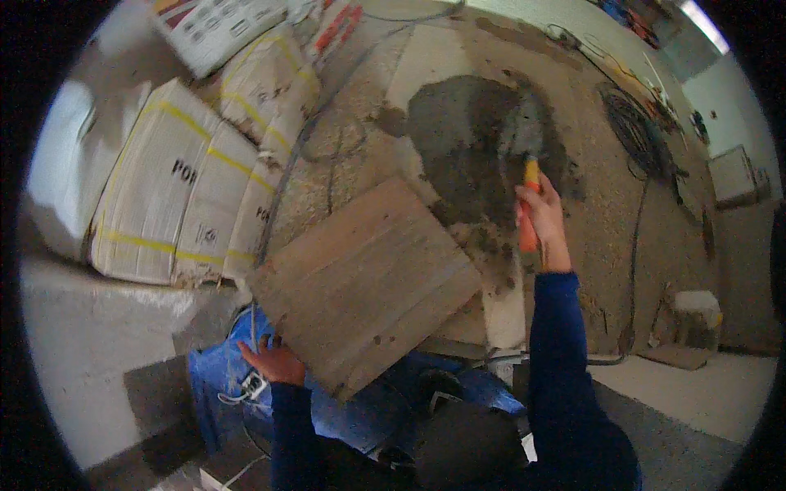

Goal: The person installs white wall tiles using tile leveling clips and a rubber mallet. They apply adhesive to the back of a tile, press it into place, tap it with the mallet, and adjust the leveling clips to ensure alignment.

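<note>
Right hand (547,214) wrapped around the orange-and-yellow handle of a hand tool (528,236), a worker in dark blue sleeves reaches over a broad patch of wet grey mortar (446,123) on a rough, sandy floor (598,262). The tool's handle points to the far side, its working end over the right part of the mortar, the blade's outline too blurred to make out.

At near left, the left hand (276,362) has its fingers spread beside the near-left edge of a square brown panel (368,286) with a wood-like grain; whether it touches that edge cannot be told. The panel sits at an angle, nearer to the worker than the mortar, above blue clothing (213,393).

By its look, the panel should be stiff and fairly heavy, perhaps brittle at its corners, and best held by two opposite edges with both hands. The mortar appears soft and sticky, likely to drag on the blade. The tool seems light, with the middle of its handle the sure place to grip, though wet smears could make it slippery.

Strapped cartons (188,164) stand at left; a coil of dark cable (630,127) lies at far right.
</note>
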### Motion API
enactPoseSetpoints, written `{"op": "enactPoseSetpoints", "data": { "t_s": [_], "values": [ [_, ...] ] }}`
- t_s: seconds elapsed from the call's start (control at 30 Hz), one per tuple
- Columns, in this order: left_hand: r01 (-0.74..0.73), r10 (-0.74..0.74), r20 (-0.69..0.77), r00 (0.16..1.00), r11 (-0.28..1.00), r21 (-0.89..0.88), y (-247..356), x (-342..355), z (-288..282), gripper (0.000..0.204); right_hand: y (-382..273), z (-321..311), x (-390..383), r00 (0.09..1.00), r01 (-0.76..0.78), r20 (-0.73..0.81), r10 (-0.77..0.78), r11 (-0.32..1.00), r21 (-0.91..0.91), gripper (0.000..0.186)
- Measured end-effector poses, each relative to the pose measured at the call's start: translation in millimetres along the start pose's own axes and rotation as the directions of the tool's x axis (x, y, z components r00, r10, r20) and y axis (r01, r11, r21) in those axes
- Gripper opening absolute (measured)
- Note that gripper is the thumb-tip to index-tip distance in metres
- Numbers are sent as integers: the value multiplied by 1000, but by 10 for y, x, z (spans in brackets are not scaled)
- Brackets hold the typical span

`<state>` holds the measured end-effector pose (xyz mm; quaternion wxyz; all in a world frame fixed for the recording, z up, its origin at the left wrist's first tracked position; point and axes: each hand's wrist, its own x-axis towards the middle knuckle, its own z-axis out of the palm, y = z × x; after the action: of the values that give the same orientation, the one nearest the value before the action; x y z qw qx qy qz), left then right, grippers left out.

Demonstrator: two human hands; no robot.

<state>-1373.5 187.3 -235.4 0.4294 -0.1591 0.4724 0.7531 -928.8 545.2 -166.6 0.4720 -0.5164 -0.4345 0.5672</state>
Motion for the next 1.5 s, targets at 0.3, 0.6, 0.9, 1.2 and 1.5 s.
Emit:
{"op": "enactPoseSetpoints", "data": {
  "t_s": [0.3, 0.6, 0.9, 1.2, 1.5],
  "values": [
    [-25, 22, -37, 999, 995, -93, 9, 136, 209, 112, 89, 825, -2115, 818, 561, 350, -457, 496, -663, 77],
    [-41, 25, -105, 994, 987, -153, -151, 280, 51, 107, 248, 835, -2449, 815, 525, 576, -62, 499, -690, 71],
    [-88, 80, -183, 980, 995, -36, -167, 404, 6, 111, 238, 186, -1655, 947, -318, -83, 311, 943, -95, 40],
    [-116, 110, -117, 987, 992, -52, -131, 521, -279, 103, 1086, 639, 383, 905, -424, 105, 413, 897, 127, 26],
    [-108, 116, -152, 982, 993, 56, -148, -4, -55, 119, 764, 1163, 1586, 928, -365, 53, 369, 873, 324, 16]
  ]
}}
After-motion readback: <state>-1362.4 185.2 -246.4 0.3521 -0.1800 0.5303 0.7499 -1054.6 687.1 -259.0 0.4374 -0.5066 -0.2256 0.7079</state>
